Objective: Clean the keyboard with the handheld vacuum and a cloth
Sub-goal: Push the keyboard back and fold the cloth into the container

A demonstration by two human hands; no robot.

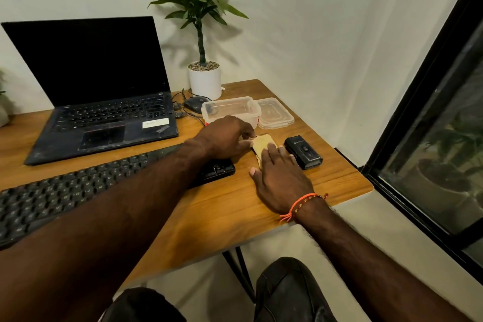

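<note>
Cloth lies under both hands' grip.

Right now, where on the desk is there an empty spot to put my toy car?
The bare wood of the desk between the keyboard and the near edge, left of the right hand, is free. So is the corner below the handheld vacuum. It is crowded around the cloth, left hand and plastic container.
</note>
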